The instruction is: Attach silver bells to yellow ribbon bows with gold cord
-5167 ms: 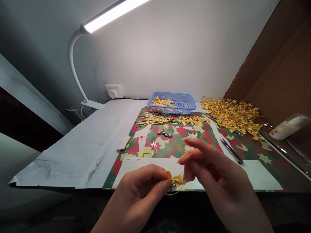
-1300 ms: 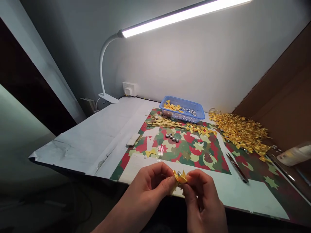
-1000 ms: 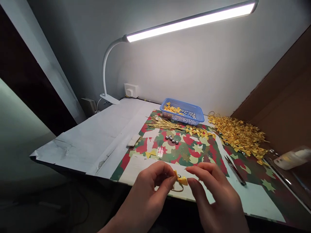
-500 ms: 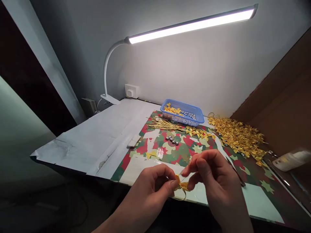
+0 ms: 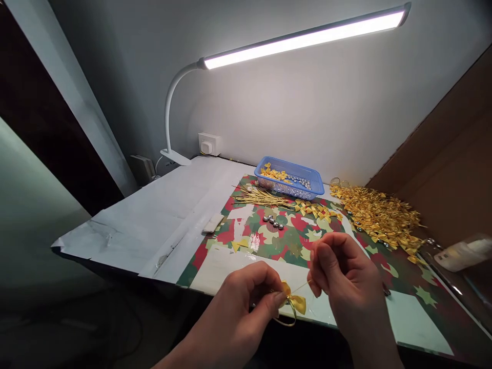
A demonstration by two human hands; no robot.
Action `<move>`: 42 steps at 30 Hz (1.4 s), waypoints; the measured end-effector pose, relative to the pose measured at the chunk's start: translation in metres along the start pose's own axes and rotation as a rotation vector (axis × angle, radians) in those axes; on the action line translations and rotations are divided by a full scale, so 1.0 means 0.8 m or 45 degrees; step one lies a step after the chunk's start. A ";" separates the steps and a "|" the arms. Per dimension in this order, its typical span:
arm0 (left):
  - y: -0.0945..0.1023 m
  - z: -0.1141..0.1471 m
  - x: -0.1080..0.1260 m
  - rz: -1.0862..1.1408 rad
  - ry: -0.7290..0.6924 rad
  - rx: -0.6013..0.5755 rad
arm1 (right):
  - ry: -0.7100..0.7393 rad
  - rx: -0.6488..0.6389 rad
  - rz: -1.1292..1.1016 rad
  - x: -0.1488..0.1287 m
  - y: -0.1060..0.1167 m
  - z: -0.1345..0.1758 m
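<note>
Between thumb and fingers, my left hand (image 5: 253,297) pinches a yellow ribbon bow (image 5: 298,303) over the table's front edge. A loop of gold cord (image 5: 294,319) hangs below the bow. To the right, my right hand (image 5: 340,277) is closed, its fingertips pinching the end of a thin gold cord (image 5: 302,286) that runs taut from the bow. Part of the bow is hidden behind my left fingers. Beyond my hands, several silver beads (image 5: 272,222) lie on the patterned sheet, with a bundle of gold cords (image 5: 261,197) behind them.
A blue basket (image 5: 317,190) with yellow bows and silver beads stands at the back. Finished-looking gold bows form a heap (image 5: 380,218) at the right, beside a cardboard wall (image 5: 449,138). A white bottle (image 5: 461,253) lies at far right. A clamp lamp (image 5: 168,113) reaches overhead.
My right hand has moved right, away from the bow, drawing the thin cord out straight. More of the bow now shows beside my left fingers, which keep their pinch.
</note>
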State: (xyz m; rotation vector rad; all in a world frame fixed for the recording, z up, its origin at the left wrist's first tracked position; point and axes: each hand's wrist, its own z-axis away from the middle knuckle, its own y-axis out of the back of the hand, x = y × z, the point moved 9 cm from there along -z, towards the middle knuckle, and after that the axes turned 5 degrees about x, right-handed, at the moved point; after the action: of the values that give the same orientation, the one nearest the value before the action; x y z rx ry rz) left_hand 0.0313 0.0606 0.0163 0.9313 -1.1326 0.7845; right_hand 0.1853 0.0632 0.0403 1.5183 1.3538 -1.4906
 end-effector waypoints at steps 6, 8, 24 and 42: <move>0.003 0.000 -0.003 -0.003 -0.032 0.039 | 0.049 -0.004 0.079 -0.001 0.008 0.010; 0.005 0.001 -0.004 -0.001 -0.043 0.052 | 0.119 -0.094 0.227 -0.005 0.007 0.017; 0.010 -0.001 0.004 0.142 -0.044 0.101 | 0.065 -0.349 0.483 0.020 -0.012 0.045; -0.001 -0.008 -0.001 -0.051 -0.264 -0.027 | -0.028 -0.014 -0.246 0.024 0.004 0.027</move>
State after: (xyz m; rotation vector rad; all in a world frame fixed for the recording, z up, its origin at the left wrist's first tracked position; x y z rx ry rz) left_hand 0.0343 0.0664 0.0142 1.0324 -1.2952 0.6530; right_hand 0.1781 0.0470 0.0169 1.3921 1.5288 -1.6090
